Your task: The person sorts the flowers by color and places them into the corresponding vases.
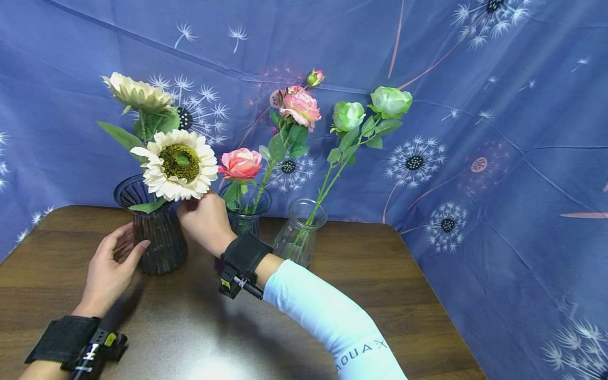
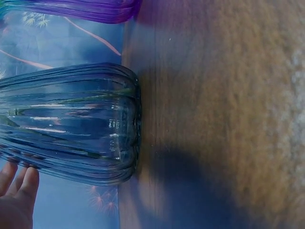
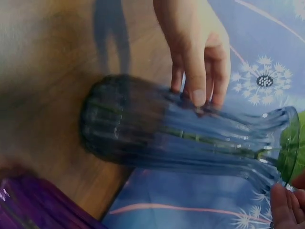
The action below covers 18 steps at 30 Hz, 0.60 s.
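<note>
A dark ribbed glass vase (image 1: 161, 237) stands upright on the table at the left, holding white sunflowers (image 1: 180, 161) with green leaves. My left hand (image 1: 110, 264) touches the vase's left side with thumb and fingertips, its fingers only slightly bent. In the right wrist view, that left hand (image 3: 198, 57) rests against the ribbed glass (image 3: 190, 138), through which green stems show. My right hand (image 1: 209, 221) is at the vase's right rim, just under the lower sunflower. Its fingers (image 3: 283, 202) look bent beside the rim; the bloom hides whatever lies between them.
Next to the right hand, a second vase (image 1: 244, 224) holds pink roses (image 1: 241, 163). A clear glass vase (image 1: 296, 240) with green-white roses (image 1: 391, 103) stands farther right. The wooden table (image 1: 351, 264) meets a blue dandelion-print cloth (image 1: 475, 132) at the back.
</note>
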{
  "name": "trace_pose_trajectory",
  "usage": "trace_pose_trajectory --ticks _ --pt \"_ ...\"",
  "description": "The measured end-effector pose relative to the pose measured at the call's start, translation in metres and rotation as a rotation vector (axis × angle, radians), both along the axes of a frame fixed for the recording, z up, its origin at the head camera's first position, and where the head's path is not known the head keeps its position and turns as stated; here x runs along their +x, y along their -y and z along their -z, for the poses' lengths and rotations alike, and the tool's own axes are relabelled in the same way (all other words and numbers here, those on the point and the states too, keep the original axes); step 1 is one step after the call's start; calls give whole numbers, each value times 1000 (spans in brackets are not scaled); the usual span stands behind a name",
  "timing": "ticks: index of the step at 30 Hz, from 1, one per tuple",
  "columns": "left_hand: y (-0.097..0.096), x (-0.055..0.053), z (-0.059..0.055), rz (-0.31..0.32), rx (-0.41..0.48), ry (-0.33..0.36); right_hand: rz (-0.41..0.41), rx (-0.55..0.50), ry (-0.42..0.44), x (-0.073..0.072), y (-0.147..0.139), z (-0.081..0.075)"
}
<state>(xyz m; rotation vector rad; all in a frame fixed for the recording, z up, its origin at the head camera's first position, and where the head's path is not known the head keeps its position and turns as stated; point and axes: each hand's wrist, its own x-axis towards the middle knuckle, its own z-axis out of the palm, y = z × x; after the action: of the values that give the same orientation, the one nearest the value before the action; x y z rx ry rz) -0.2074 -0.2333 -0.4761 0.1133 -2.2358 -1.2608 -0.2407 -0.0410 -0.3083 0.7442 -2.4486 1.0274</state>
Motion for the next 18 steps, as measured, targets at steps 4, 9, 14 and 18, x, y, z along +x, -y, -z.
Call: trace_pose_trajectory --ticks 4,9,14,18 --pt "3 -2 2 2 15 11 -38 -46 89 7 -4 3" --pt "-14 15 -33 17 47 1 -73 -97 180 18 -12 9" --pt "-17 23 -41 29 2 39 -132 -171 240 30 -30 20" --pt "-16 26 -42 42 -14 85 -141 -251 314 41 -51 32"
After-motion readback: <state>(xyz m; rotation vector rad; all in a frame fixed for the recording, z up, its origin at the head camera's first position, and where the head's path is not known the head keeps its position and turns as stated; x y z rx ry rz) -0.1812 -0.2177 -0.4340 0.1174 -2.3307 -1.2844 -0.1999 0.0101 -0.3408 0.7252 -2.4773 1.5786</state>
